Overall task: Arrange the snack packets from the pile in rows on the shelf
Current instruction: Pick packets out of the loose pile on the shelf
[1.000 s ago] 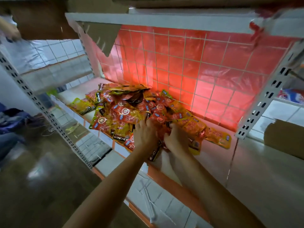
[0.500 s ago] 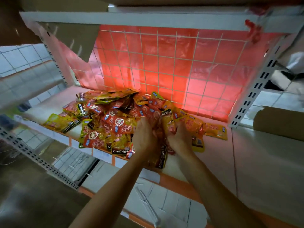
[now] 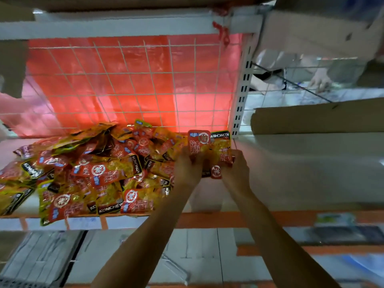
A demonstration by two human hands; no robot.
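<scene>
I am watching both hands working at the right edge of the pile [image 3: 87, 171] of snack packets, which is sprawling across the left and middle of the white shelf [image 3: 291, 173] in front of a wire grid back [image 3: 128, 84] with red sheeting [image 3: 197, 104] glowing behind it. The left hand [image 3: 188, 169] and the right hand [image 3: 235, 170] are holding a small bunch of held packets [image 3: 209, 146] upright between them, just right of the pile and near the slotted upright post [image 3: 241, 96]. The packets are standing above the knuckles, their lower edges sitting down inside the two grips; one more red packet end is showing below, between the wrists. The left fingers are curling closed round the bunch's left edge, the right fingers closing on its right edge, so both are clamping on the same bunch. I cannot tell how many packets are in it. The top faces are reading upside down from my view, a red seal beside a black brand strip. The shelf to the right of the hands is lying bare. A brown cardboard roll [image 3: 315, 118] is resting beyond the post.
</scene>
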